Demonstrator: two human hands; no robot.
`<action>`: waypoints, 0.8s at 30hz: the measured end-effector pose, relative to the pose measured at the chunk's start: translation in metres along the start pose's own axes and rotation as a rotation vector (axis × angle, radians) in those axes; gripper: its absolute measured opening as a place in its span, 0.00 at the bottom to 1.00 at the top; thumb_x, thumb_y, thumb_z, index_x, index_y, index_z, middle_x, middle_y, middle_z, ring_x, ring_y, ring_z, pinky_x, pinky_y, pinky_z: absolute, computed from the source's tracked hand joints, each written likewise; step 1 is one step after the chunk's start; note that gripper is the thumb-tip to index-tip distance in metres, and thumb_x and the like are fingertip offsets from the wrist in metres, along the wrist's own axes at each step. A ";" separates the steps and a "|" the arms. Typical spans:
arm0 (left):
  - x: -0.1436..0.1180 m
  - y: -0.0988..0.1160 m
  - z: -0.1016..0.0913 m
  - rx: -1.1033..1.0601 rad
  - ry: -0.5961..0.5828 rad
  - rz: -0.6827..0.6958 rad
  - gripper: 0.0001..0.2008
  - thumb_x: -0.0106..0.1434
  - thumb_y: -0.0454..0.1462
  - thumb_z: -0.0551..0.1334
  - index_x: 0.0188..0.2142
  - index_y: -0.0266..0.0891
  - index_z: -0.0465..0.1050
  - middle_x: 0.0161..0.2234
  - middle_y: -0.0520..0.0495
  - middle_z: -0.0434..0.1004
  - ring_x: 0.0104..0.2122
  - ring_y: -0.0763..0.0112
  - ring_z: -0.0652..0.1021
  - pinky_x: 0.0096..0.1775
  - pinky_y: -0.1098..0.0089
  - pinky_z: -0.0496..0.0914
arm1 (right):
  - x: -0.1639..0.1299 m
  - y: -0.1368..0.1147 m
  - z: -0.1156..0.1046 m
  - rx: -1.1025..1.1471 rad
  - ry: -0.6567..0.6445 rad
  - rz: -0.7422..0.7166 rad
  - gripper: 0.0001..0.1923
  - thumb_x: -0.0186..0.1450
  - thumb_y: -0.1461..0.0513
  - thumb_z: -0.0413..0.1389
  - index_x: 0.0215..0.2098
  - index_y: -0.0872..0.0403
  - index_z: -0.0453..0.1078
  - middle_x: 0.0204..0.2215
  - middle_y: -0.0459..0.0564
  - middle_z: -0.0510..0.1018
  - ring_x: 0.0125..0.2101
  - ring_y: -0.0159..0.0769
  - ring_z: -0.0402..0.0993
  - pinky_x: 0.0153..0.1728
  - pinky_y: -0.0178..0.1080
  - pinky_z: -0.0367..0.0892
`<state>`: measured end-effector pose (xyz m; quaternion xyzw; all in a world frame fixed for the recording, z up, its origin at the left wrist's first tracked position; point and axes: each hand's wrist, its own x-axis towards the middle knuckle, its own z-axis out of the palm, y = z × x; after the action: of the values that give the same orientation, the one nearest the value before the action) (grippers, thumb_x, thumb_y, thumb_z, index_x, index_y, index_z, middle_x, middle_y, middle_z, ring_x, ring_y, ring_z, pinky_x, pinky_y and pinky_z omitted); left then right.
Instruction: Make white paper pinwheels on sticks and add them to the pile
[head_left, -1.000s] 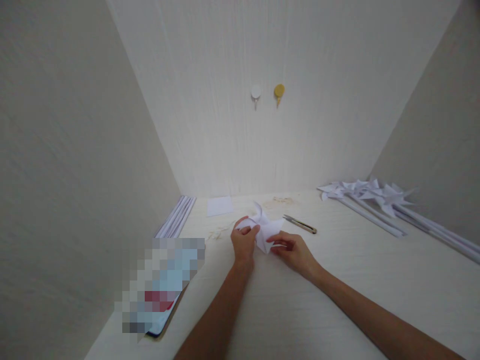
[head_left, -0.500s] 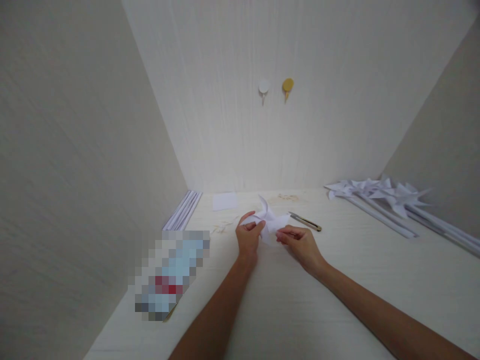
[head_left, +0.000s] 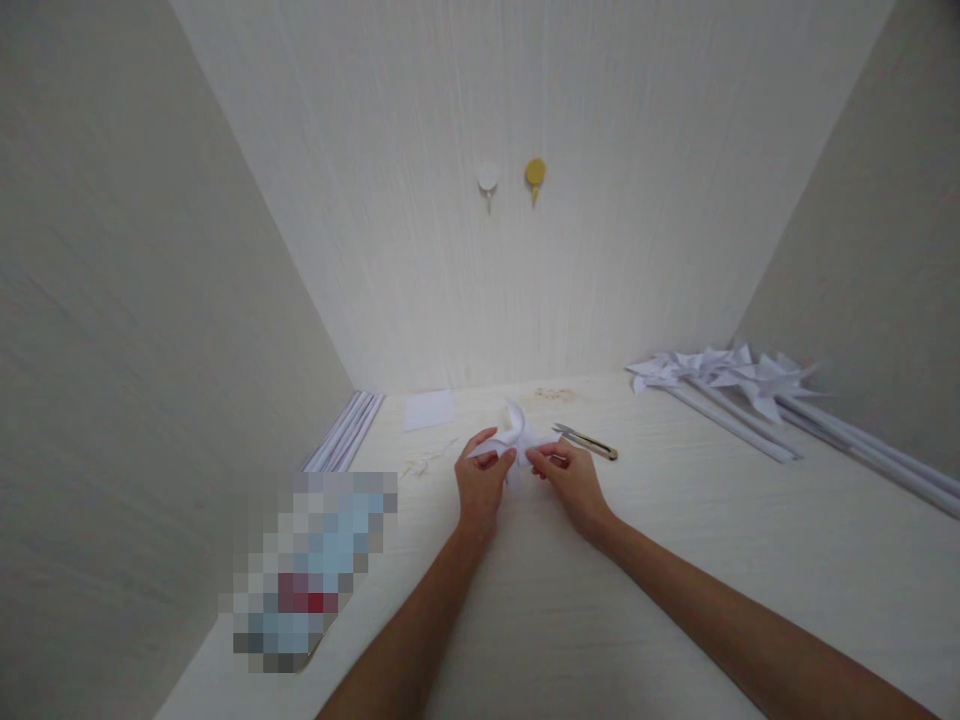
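A white paper pinwheel (head_left: 514, 432) with curled blades is held above the table between my two hands. My left hand (head_left: 480, 492) grips its left side, thumb on the front near the middle. With thumb and forefinger closed, my right hand (head_left: 577, 488) pinches the pinwheel just right of its centre. The fingers partly hide the centre of the pinwheel. Just beyond my right hand lies a pair of thread snips (head_left: 592, 443), its blades pointing left.
Several finished pinwheels (head_left: 720, 368) on paper sticks (head_left: 862, 440) lie at the right. White paper rolls (head_left: 345, 430), a blurred-out object (head_left: 315, 570) and a paper sheet (head_left: 429, 410) lie left. Thin tan pieces (head_left: 553, 394) are scattered at the back. Two hooks (head_left: 535, 174) hang on the wall.
My right hand has moved in from the pinwheel's lower right blade to near its centre, closer to my left hand. The whole view has shifted slightly.
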<state>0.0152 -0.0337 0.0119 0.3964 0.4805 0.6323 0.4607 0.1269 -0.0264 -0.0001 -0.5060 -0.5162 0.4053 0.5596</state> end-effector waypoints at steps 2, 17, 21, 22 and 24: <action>0.000 0.001 0.001 0.009 0.003 -0.002 0.25 0.41 0.36 0.64 0.41 0.31 0.67 0.11 0.63 0.58 0.12 0.83 0.59 0.18 0.79 0.53 | 0.001 0.000 0.000 -0.031 0.004 -0.002 0.11 0.48 0.56 0.58 0.19 0.57 0.71 0.14 0.45 0.69 0.15 0.28 0.61 0.18 0.33 0.55; -0.002 -0.001 0.003 0.092 -0.015 0.063 0.24 0.43 0.36 0.64 0.41 0.32 0.67 0.11 0.62 0.58 0.13 0.83 0.58 0.17 0.79 0.52 | 0.001 -0.002 -0.002 -0.093 0.010 -0.068 0.12 0.48 0.55 0.57 0.16 0.55 0.68 0.13 0.43 0.66 0.15 0.28 0.59 0.18 0.33 0.55; -0.005 0.000 0.005 0.087 -0.016 0.081 0.23 0.43 0.36 0.64 0.41 0.32 0.67 0.11 0.61 0.58 0.13 0.84 0.57 0.17 0.79 0.51 | 0.002 -0.001 -0.002 -0.107 0.039 -0.127 0.14 0.48 0.53 0.57 0.14 0.55 0.67 0.18 0.45 0.67 0.19 0.30 0.62 0.21 0.35 0.60; -0.005 0.001 0.005 0.085 -0.014 0.089 0.22 0.43 0.36 0.64 0.41 0.32 0.67 0.11 0.62 0.57 0.13 0.84 0.57 0.17 0.79 0.50 | 0.002 -0.001 -0.002 -0.101 0.054 -0.148 0.14 0.48 0.53 0.58 0.14 0.54 0.67 0.20 0.46 0.68 0.22 0.31 0.64 0.23 0.36 0.61; -0.006 0.002 0.005 0.085 -0.002 0.104 0.21 0.44 0.36 0.64 0.40 0.32 0.67 0.12 0.61 0.57 0.13 0.84 0.57 0.18 0.80 0.51 | 0.002 0.000 -0.002 -0.076 0.074 -0.185 0.14 0.48 0.52 0.58 0.16 0.54 0.68 0.25 0.48 0.68 0.27 0.34 0.66 0.25 0.36 0.63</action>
<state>0.0215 -0.0383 0.0147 0.4410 0.4851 0.6339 0.4103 0.1286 -0.0252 0.0006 -0.4917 -0.5548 0.3131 0.5936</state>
